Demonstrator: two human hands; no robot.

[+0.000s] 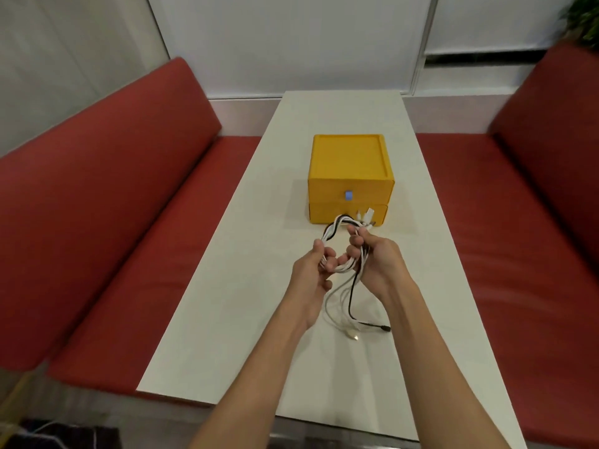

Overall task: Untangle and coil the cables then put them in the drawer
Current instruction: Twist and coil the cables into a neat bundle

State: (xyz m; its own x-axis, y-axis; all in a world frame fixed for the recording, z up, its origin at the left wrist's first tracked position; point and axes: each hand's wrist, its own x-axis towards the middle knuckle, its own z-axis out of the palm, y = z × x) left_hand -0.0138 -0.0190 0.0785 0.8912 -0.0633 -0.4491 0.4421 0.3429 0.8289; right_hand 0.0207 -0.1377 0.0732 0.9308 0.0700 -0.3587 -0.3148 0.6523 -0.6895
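in the head view, a bundle of white and black cables (pixel 334 230) is held up over the white bench (pixel 227 303), just in front of the yellow drawer unit (pixel 350 163). one side of the looped bundle is gripped by the curled left hand (pixel 316 270), the other by the curled right hand (pixel 376 254), with plug ends (pixel 368 215) sticking up past its fingers. loose ends (pixel 351 306) are trailed down onto the bench between the forearms. red seats (pixel 113 205) are seen on either side.
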